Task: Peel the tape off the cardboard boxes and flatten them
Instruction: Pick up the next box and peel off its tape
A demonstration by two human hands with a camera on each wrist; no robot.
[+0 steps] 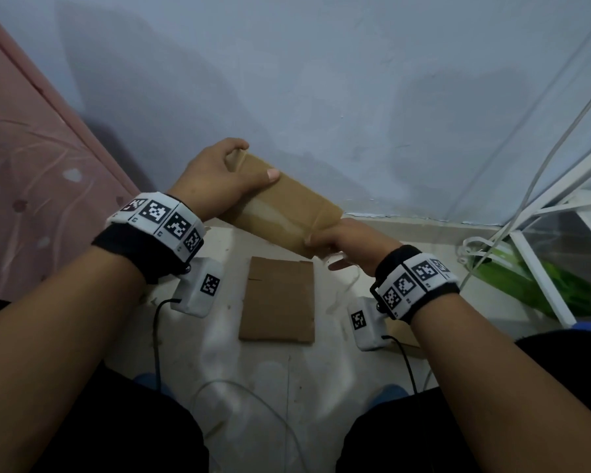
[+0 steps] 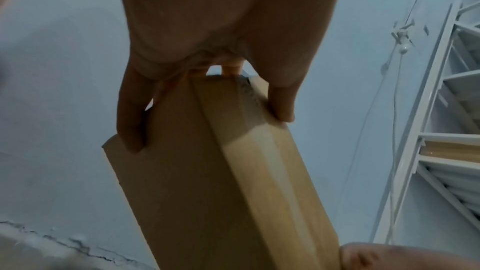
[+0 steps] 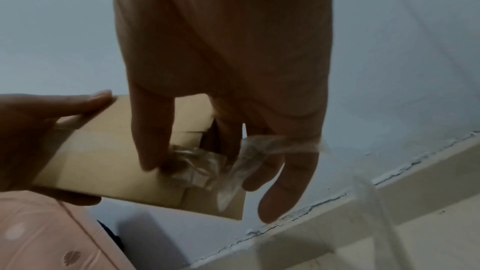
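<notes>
A long brown cardboard box (image 1: 280, 206) is held in the air in front of the wall. My left hand (image 1: 219, 179) grips its far end, thumb on top and fingers round the sides (image 2: 207, 110). My right hand (image 1: 335, 245) is at the near end and pinches a crumpled strip of clear tape (image 3: 207, 165) that clings to the box's end (image 3: 116, 161). A band of clear tape runs along the box's face (image 2: 272, 182). A flat piece of cardboard (image 1: 278, 300) lies on the floor below.
A pink patterned bed cover (image 1: 24, 186) fills the left. A white rack (image 1: 543, 254) with cords and something green stands at the right. A pale blue wall (image 1: 321, 80) is straight ahead. Cables (image 1: 157, 336) trail over the white floor between my knees.
</notes>
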